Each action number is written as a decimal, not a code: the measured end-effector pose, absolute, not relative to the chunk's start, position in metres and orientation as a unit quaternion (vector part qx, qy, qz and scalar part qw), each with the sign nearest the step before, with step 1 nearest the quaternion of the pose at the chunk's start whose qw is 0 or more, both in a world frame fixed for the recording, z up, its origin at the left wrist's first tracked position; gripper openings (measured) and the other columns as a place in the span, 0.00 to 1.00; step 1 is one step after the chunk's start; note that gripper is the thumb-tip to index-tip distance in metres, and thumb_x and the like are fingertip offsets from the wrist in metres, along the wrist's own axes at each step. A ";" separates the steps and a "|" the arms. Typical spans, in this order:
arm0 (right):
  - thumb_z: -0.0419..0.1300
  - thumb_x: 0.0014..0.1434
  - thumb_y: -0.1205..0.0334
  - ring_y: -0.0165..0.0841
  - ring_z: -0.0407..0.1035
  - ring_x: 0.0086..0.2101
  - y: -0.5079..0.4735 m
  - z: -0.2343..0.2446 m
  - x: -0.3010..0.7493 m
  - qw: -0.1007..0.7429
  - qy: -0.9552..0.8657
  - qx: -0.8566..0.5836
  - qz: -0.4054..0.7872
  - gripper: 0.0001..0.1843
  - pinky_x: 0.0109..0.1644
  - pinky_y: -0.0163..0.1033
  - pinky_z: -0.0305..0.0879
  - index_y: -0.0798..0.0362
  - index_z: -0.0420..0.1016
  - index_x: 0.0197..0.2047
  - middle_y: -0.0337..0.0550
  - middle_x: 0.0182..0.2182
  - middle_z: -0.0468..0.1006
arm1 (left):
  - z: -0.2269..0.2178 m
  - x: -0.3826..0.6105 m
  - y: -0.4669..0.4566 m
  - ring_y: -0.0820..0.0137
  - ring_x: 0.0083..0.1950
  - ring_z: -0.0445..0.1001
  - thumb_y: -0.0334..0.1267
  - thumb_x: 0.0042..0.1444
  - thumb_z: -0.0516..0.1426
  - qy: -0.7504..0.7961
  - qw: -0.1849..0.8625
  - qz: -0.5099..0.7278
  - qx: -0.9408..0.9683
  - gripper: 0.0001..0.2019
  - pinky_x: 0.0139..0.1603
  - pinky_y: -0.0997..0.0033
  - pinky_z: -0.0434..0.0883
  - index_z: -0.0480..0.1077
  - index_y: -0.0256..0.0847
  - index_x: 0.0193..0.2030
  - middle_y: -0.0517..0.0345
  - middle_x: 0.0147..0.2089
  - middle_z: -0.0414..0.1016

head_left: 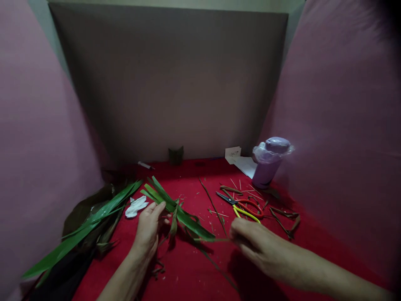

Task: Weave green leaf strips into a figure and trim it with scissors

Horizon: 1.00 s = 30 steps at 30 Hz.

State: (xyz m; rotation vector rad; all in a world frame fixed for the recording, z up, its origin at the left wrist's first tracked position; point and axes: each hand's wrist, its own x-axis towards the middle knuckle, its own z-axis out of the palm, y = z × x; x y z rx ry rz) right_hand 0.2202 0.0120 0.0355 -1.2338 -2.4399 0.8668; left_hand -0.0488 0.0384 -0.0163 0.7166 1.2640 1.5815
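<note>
Slightly left of centre, my left hand pinches a bundle of long green leaves between thumb and fingers. A brownish dried strip is wrapped around the bundle, with a loose end hanging down. My right hand is closed at the right, its fingertips mostly hidden from view. From it a thin leaf strip runs left to the pointed tip of the bundle. Scissors with red and yellow handles lie just beyond my right hand, blades pointing left.
Toothpicks and curled dried strips litter the red cloth. A purple tumbler with plastic wrap stands back right. More leaves, a white tissue and a syringe lie left. A small dark woven piece stands at the back.
</note>
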 end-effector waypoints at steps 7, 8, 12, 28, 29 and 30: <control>0.50 0.60 0.70 0.28 0.58 0.26 0.052 0.055 0.188 0.343 -0.827 -0.400 0.198 0.07 0.30 0.34 0.54 0.53 0.64 0.31 0.37 0.25 0.67 | -0.007 -0.036 0.027 0.75 0.21 0.67 0.38 0.46 0.60 0.488 0.557 0.591 0.319 0.08 0.21 0.76 0.64 0.68 0.36 0.26 0.59 0.21 0.72; 0.50 0.59 0.69 0.28 0.59 0.26 0.057 0.053 0.181 0.347 -0.821 -0.397 0.220 0.06 0.30 0.34 0.54 0.53 0.64 0.30 0.37 0.25 0.67 | -0.006 -0.034 0.026 0.75 0.21 0.67 0.39 0.47 0.60 0.482 0.569 0.583 0.322 0.08 0.22 0.76 0.64 0.69 0.36 0.27 0.59 0.22 0.72; 0.55 0.57 0.64 0.27 0.61 0.26 0.074 0.039 0.158 0.342 -0.800 -0.386 0.305 0.06 0.30 0.33 0.54 0.53 0.67 0.28 0.36 0.24 0.69 | -0.003 -0.031 0.024 0.75 0.22 0.66 0.39 0.48 0.59 0.478 0.596 0.544 0.348 0.08 0.24 0.76 0.64 0.71 0.35 0.28 0.57 0.23 0.72; 0.62 0.48 0.50 0.23 0.54 0.19 0.099 -0.007 0.144 0.191 -0.673 -0.332 0.633 0.17 0.21 0.31 0.48 0.57 0.68 0.21 0.34 0.17 0.63 | -0.015 -0.024 0.024 0.77 0.20 0.64 0.38 0.51 0.58 0.478 0.664 0.463 0.341 0.07 0.22 0.76 0.62 0.72 0.37 0.34 0.59 0.22 0.70; 0.62 0.47 0.51 0.23 0.53 0.19 0.098 -0.010 0.143 0.190 -0.668 -0.334 0.636 0.17 0.21 0.30 0.47 0.57 0.67 0.21 0.33 0.17 0.62 | -0.017 -0.024 0.024 0.77 0.20 0.64 0.39 0.50 0.58 0.488 0.658 0.457 0.345 0.07 0.22 0.76 0.62 0.73 0.37 0.34 0.59 0.23 0.70; 0.62 0.47 0.53 0.22 0.52 0.18 0.098 -0.012 0.143 0.192 -0.664 -0.335 0.641 0.16 0.21 0.30 0.46 0.57 0.67 0.21 0.33 0.17 0.62 | -0.019 -0.024 0.024 0.77 0.19 0.63 0.39 0.50 0.58 0.495 0.654 0.452 0.349 0.08 0.22 0.77 0.62 0.73 0.37 0.33 0.59 0.23 0.70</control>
